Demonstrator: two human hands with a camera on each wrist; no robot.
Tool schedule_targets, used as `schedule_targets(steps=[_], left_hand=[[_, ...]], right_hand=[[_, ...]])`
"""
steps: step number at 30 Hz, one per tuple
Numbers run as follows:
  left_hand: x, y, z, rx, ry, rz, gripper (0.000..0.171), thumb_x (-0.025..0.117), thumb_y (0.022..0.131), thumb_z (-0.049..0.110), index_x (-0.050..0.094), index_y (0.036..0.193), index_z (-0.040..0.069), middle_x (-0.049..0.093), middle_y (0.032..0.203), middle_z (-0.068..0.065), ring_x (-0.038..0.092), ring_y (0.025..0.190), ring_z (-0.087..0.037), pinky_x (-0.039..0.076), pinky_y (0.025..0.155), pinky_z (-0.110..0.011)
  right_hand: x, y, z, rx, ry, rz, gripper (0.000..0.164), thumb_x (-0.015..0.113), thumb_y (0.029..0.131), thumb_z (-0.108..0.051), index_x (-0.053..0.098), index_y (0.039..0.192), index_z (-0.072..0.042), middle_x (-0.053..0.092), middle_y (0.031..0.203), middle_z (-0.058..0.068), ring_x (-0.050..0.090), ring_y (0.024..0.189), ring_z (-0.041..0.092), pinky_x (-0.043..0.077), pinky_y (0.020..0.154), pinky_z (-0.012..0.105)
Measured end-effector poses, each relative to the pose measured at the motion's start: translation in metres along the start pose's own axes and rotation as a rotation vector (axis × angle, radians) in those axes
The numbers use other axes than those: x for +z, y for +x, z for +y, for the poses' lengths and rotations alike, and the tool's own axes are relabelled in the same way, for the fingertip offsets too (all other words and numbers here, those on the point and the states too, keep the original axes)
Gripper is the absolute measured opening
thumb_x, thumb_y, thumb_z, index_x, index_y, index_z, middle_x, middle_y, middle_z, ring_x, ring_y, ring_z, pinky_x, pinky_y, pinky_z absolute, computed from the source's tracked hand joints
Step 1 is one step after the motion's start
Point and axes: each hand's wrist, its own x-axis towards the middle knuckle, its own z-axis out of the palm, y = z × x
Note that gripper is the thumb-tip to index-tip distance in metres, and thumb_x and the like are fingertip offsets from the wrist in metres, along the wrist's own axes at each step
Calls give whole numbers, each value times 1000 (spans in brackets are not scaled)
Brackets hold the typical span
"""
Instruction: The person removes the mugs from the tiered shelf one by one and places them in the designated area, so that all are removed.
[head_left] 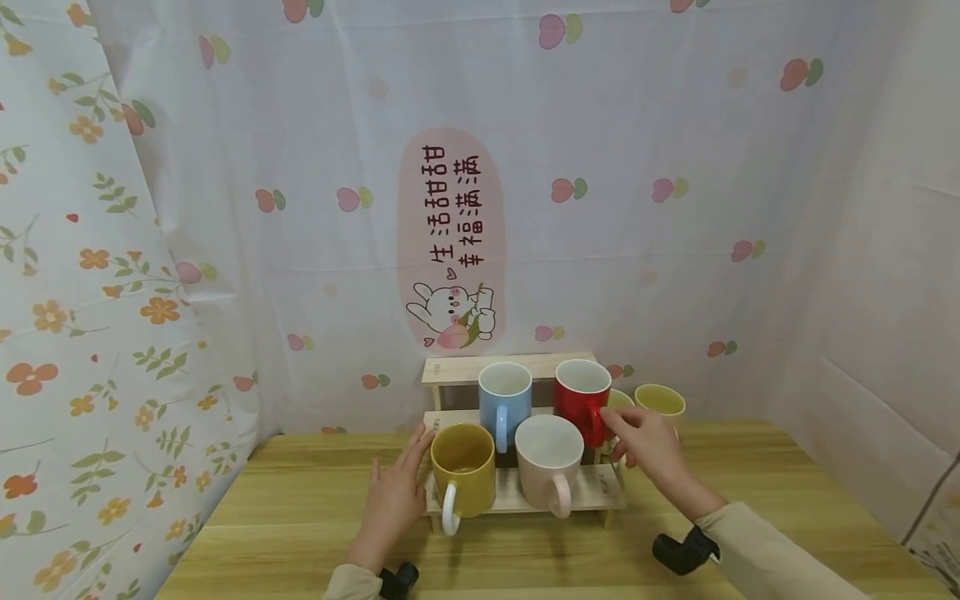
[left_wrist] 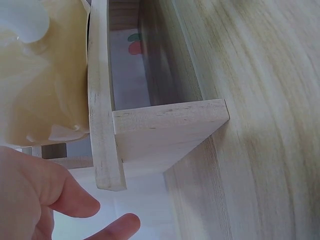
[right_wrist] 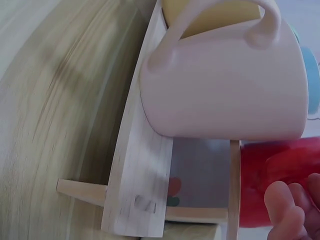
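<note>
A red mug [head_left: 572, 408] stands on the middle step of a wooden tiered rack [head_left: 600, 487]. Its handle is pinched by my right hand [head_left: 651, 446], and curled fingers show against the red side in the right wrist view. Left of it on the same step is a light blue mug [head_left: 489, 407]. The bottom step bears a mustard-yellow mug [head_left: 478, 493] with a white handle and a pale pink mug [head_left: 542, 475]. Beside the rack's left end, my left hand [head_left: 397, 492] has its fingers extended near the yellow mug, holding nothing.
Two more cups stand behind the rack's right end, one of them a yellow cup [head_left: 660, 402]; the other is partly hidden. The top step [head_left: 465, 368] backs onto a printed curtain [head_left: 300, 250]. Everything rests on a wood-grain table [head_left: 300, 517].
</note>
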Motion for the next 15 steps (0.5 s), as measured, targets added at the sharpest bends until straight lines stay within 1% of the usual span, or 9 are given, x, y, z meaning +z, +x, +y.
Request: schedule_targets(steps=[5,7,8,12,15], left_hand=[[0,0,1,-2,1,-2,82,61,72,-12,39,146,17,36,154,-2,63,69,-15,22,100,-77],[0,0,1,-2,0,2,82,61,72,-12,39,145,17,36,153,-3,65,72,-17,22,100,-77],[0,0,1,-1,0,4,81,61,72,-12,39,145,17,36,153,-3,65,73,-17,22,100,-77],[0,0,0,4,1,3,81,61,72,-11,39,145,17,36,154,-3,63,68,-14,22,100,-77],[1,0,-1,7,2,5,82,61,72,-12,39,145,18,36,154,-2,62,68,-14,23,100,-77]], right_hand=[[4,0,-4,-20,-44,-3,41,59,92,-41,69,87,-2,62,58,11,52,48,15,45,44,27],[6,1,-6,-24,-44,-7,39,60,91,-40,69,85,-2,59,55,9,53,48,16,42,43,25],[7,1,-7,-21,-44,-7,38,61,91,-39,69,85,-2,58,54,8,53,47,17,40,42,25],[10,-1,-9,-5,-34,-13,36,64,90,-36,69,90,-1,54,52,4,52,45,18,35,40,24],[12,-1,-10,3,-40,-16,36,65,89,-37,68,92,-1,51,50,2,49,43,16,34,39,24]])
